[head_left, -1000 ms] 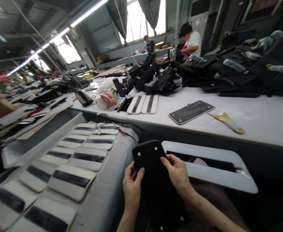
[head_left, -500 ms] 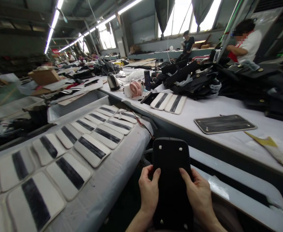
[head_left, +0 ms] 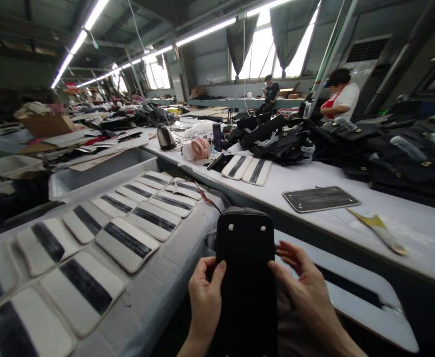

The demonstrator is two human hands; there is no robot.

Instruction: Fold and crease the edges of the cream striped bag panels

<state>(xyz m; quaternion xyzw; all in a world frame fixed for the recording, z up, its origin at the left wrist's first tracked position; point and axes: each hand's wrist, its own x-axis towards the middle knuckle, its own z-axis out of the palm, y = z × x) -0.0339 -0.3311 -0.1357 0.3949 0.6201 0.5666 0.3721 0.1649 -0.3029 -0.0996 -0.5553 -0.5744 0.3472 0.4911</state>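
A flat black panel (head_left: 246, 277) with two small pale studs near its top stands upright in front of me. My left hand (head_left: 204, 300) grips its left edge, thumb laid across the front. My right hand (head_left: 306, 290) is at the panel's right edge, thumb touching it, the other fingers spread and lifted off to the right.
Several white pads with black stripes (head_left: 126, 240) lie in rows on the grey bench (head_left: 154, 297) to my left. On the long white table (head_left: 418, 233) are a dark flat plate (head_left: 320, 198), a yellowish scrap (head_left: 381, 230), a pink fan (head_left: 201, 147) and piles of black bags (head_left: 388, 148). People work at the far end.
The view has swung and the panel now sits lower and more central. My right hand has loosened, its fingers lifting off the panel's right side. My left hand keeps its grip.
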